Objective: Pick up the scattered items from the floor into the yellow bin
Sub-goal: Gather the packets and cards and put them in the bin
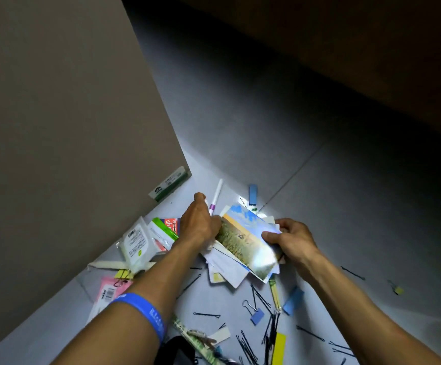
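Scattered items: lying across the grey tiled floor beside the tall grey-brown panel; the yellow bin is not showing.
Card stack: a glossy landscape photo card on loose white papers, being gathered near the panel's foot.
Left hand: pressing the stack's far edge, a white pen with purple band pinched in its fingers.
Right hand: fingers curling round the stack's near edge.
Advice: squaring the edges together before lifting is probably keeping lower sheets from slipping.
Small bits: blue binder clip, black hairpins waiting.
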